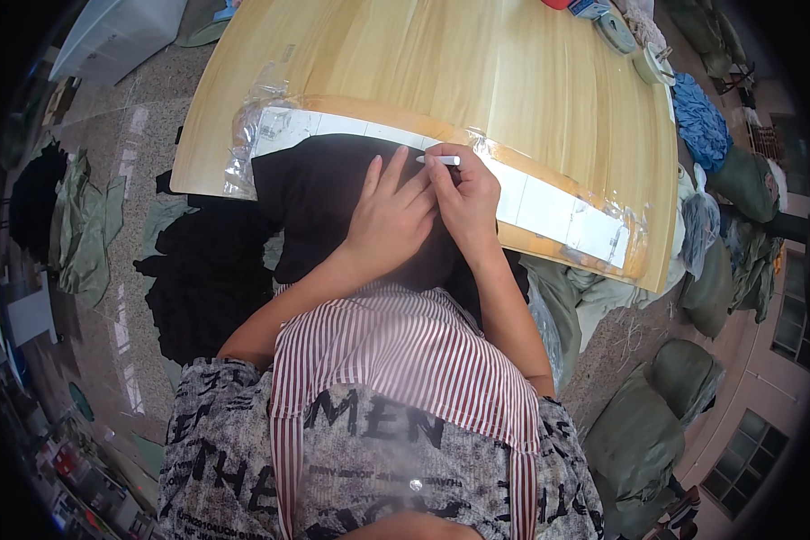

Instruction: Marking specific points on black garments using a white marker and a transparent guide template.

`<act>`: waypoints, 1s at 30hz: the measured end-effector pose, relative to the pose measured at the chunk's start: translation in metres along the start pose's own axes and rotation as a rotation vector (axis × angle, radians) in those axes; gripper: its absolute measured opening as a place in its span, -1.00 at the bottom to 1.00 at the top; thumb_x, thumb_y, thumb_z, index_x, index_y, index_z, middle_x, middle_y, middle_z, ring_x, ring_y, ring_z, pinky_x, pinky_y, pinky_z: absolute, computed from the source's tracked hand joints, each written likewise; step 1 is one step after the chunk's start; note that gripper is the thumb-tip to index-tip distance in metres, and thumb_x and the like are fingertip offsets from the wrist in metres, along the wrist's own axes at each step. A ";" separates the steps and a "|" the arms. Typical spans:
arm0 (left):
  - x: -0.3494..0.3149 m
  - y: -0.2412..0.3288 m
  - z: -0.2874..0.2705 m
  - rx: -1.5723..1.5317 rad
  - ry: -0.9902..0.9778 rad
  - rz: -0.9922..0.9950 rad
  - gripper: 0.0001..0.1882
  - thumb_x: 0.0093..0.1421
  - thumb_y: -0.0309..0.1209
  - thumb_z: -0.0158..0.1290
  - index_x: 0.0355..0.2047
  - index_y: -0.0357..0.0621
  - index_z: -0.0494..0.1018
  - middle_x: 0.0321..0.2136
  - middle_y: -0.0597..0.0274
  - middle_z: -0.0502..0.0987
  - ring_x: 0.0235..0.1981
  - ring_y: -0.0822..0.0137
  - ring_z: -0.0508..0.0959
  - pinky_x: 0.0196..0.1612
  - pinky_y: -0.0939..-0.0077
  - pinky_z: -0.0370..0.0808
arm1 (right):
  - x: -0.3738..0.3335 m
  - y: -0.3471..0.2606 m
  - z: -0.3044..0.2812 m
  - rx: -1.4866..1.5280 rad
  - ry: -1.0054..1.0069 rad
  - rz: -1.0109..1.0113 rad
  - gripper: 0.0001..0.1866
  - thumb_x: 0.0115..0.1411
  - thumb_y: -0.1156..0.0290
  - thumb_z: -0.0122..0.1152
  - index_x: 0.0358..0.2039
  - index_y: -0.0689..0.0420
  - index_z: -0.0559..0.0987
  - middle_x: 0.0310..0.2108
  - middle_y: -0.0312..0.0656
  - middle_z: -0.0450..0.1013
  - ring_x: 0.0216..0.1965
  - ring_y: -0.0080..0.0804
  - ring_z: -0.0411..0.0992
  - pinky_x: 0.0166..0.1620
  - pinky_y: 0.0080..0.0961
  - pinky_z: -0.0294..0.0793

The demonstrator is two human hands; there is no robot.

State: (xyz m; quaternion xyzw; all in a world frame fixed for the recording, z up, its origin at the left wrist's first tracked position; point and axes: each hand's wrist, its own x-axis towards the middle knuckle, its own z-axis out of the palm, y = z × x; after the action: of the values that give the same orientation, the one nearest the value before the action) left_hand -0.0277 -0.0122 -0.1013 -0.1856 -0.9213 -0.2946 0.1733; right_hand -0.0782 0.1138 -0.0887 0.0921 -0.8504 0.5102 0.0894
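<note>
Black cloth [319, 184] lies over the near edge of the wooden table, partly covering a white paper strip [549, 214] taped there. My left hand [391, 216] presses flat on this cloth with its fingers stretched out and spread. Just to its right, my right hand [466, 193] pinches a white pen [445, 160] between thumb and fingers. The pen lies nearly level, its narrow end toward the left, close above the cloth's far edge. Whether its tip touches the fabric I cannot tell.
The wood-patterned tabletop [360, 54] spreads out ahead. A tape roll [615, 33] and a white cup [652, 65] stand at its far right. Dark garments [202, 279] hang in a heap at left; a blue cloth bundle [700, 121] and green sacks [643, 436] lie at right.
</note>
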 end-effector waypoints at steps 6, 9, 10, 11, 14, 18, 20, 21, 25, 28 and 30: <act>-0.001 0.000 -0.001 0.062 0.027 0.044 -0.57 0.03 -0.37 0.14 -0.03 -0.13 0.47 0.04 0.18 0.44 0.15 -0.16 0.30 0.14 -0.22 0.19 | 0.014 -0.009 0.001 -0.180 -0.051 0.065 -0.84 0.11 0.32 0.27 -0.38 0.13 0.57 -0.56 -0.14 0.52 -0.55 -0.30 0.50 -0.46 -0.46 0.44; 0.000 0.001 -0.002 0.026 0.035 0.026 -0.59 0.03 -0.39 0.14 -0.06 -0.17 0.48 0.02 0.12 0.45 0.17 -0.17 0.28 0.17 -0.22 0.15 | 0.022 -0.014 0.008 0.078 -0.035 0.070 -0.82 0.12 0.31 0.26 -0.35 0.15 0.57 -0.58 -0.13 0.51 -0.55 -0.31 0.50 -0.45 -0.47 0.44; -0.001 0.002 -0.002 -0.018 0.030 0.009 -0.60 0.02 -0.42 0.14 -0.08 -0.21 0.49 0.00 0.07 0.46 0.20 -0.17 0.26 0.20 -0.23 0.11 | 0.021 -0.018 0.012 0.232 -0.027 0.037 -0.82 0.13 0.31 0.26 -0.33 0.14 0.57 -0.59 -0.13 0.50 -0.55 -0.32 0.50 -0.45 -0.47 0.44; -0.001 0.001 -0.002 -0.012 0.032 0.003 -0.60 0.02 -0.42 0.14 -0.08 -0.21 0.49 0.00 0.07 0.46 0.20 -0.17 0.26 0.20 -0.23 0.11 | 0.021 -0.021 0.015 0.237 -0.035 0.034 -0.82 0.13 0.31 0.26 -0.33 0.14 0.57 -0.59 -0.13 0.50 -0.55 -0.32 0.50 -0.45 -0.47 0.44; 0.001 -0.001 0.001 -0.040 0.088 0.061 -0.57 -0.02 -0.40 0.16 -0.12 -0.34 0.49 -0.11 -0.15 0.49 0.13 -0.18 0.32 0.23 -0.18 0.09 | 0.022 -0.026 0.025 0.059 -0.272 0.011 -0.83 0.13 0.34 0.24 -0.26 0.07 0.60 -0.55 -0.16 0.52 -0.53 -0.35 0.49 -0.40 -0.47 0.45; -0.002 -0.003 0.003 -0.047 0.085 0.057 -0.56 -0.02 -0.38 0.16 -0.10 -0.32 0.50 -0.12 -0.13 0.50 0.12 -0.20 0.32 0.23 -0.19 0.08 | 0.024 -0.027 0.029 -0.004 -0.316 -0.014 -0.84 0.15 0.44 0.24 -0.23 0.14 0.58 -0.45 -0.23 0.56 -0.50 -0.54 0.49 -0.37 -0.59 0.46; -0.003 -0.004 0.003 -0.041 0.083 0.042 -0.56 -0.01 -0.36 0.16 -0.11 -0.32 0.50 -0.12 -0.11 0.51 0.13 -0.15 0.33 0.23 -0.19 0.08 | 0.026 -0.031 0.030 -0.069 -0.318 -0.081 -0.83 0.15 0.37 0.25 -0.26 0.14 0.59 -0.46 -0.22 0.56 -0.53 -0.50 0.49 -0.39 -0.56 0.45; -0.004 -0.005 0.003 -0.041 0.085 0.042 -0.56 -0.01 -0.36 0.16 -0.11 -0.32 0.50 -0.12 -0.11 0.51 0.13 -0.15 0.33 0.23 -0.19 0.08 | 0.027 -0.035 0.031 -0.070 -0.319 -0.083 -0.83 0.15 0.37 0.25 -0.26 0.14 0.59 -0.46 -0.22 0.56 -0.53 -0.50 0.49 -0.39 -0.56 0.45; 0.000 -0.003 -0.002 -0.097 0.052 0.034 -0.58 0.02 -0.40 0.13 -0.09 -0.28 0.48 -0.11 -0.07 0.51 0.10 -0.05 0.38 0.23 -0.15 0.11 | 0.045 -0.034 0.039 -0.296 -0.330 -0.105 -0.82 0.18 0.29 0.20 -0.35 0.14 0.57 -0.52 -0.23 0.53 -0.57 -0.51 0.45 -0.46 -0.56 0.40; 0.006 -0.008 -0.007 -0.254 0.060 -0.037 -0.62 0.05 -0.48 0.09 -0.07 -0.24 0.47 -0.12 -0.05 0.52 0.06 -0.04 0.42 0.20 -0.09 0.17 | 0.061 -0.025 0.026 0.078 -0.190 0.104 -0.77 0.23 0.26 0.14 -0.42 0.17 0.53 -0.58 -0.25 0.49 -0.59 -0.51 0.41 -0.49 -0.53 0.37; 0.010 -0.009 -0.019 -0.485 0.163 -0.161 -0.65 0.06 -0.58 0.04 -0.09 -0.22 0.46 -0.09 -0.03 0.49 0.05 -0.08 0.40 0.14 0.01 0.28 | 0.058 -0.023 0.000 0.564 -0.069 0.215 -0.75 0.27 0.27 0.07 -0.43 0.18 0.50 -0.58 -0.28 0.46 -0.57 -0.56 0.38 -0.46 -0.55 0.36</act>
State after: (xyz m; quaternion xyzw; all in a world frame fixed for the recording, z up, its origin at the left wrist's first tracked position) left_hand -0.0360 -0.0282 -0.0868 -0.1235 -0.8187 -0.5334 0.1734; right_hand -0.1284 0.0998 -0.0548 0.0400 -0.6825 0.7294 -0.0234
